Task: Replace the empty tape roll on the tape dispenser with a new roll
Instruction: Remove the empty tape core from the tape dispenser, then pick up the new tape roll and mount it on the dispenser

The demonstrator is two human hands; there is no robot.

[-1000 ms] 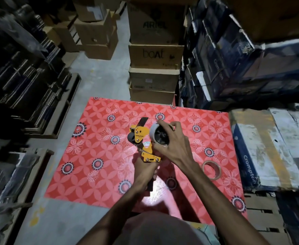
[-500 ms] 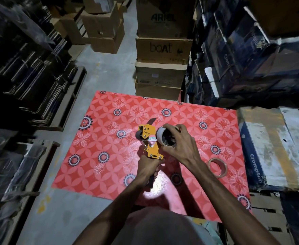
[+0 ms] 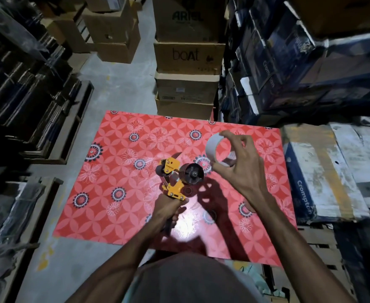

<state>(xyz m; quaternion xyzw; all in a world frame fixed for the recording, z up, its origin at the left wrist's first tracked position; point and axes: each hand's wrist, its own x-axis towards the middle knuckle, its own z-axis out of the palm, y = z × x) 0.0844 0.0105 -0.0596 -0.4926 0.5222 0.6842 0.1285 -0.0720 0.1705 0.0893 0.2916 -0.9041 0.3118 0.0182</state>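
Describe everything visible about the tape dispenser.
The tape dispenser has a yellow-orange frame, seemingly metal, with a small dark roller on its left and a dark, finned spool hub on its right. The hub is bare, carrying no roll. The left hand holds it by the handle, above the red patterned tabletop, its head pointing away from the person. The handle is mostly hidden.

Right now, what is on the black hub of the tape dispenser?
Nothing: the hub of the dispenser is bare. The right hand holds the empty core apart from it. The left hand covers the handle.
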